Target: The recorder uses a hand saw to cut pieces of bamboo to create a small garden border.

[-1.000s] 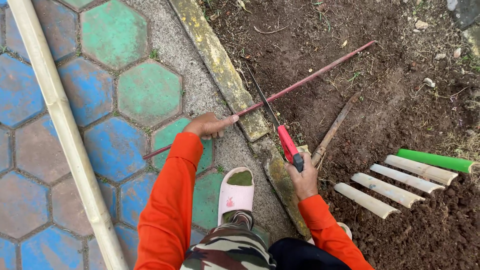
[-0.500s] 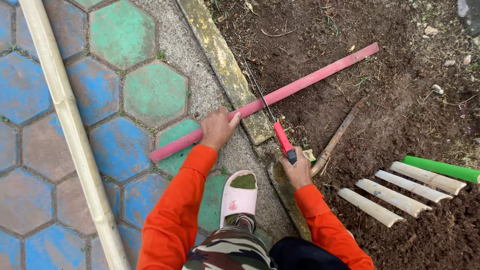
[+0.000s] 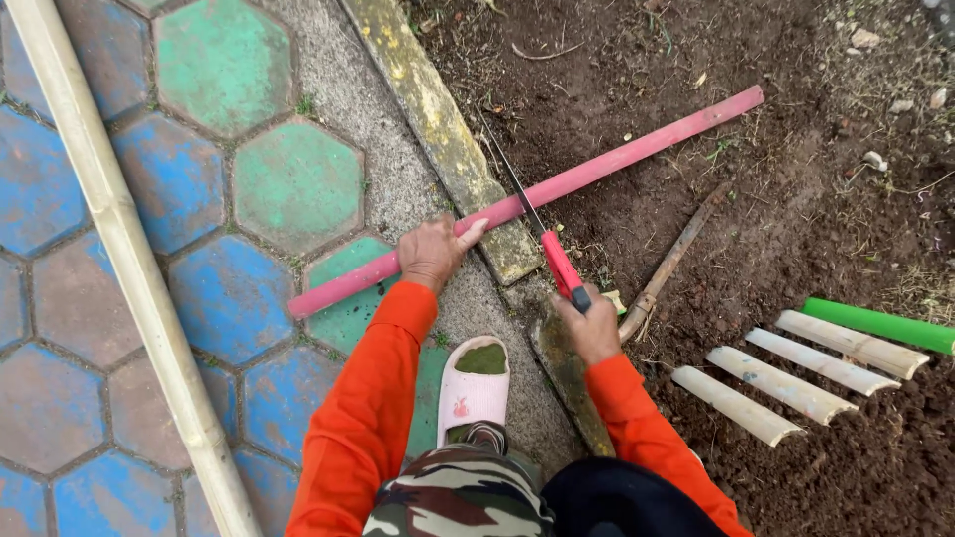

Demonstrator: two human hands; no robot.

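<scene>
Plainly both hands clenched: left on pink pole, right hiding saw grip.

We look steeply down from one head-worn camera, close over our arms, at paving left and soil right of the curb.
</scene>
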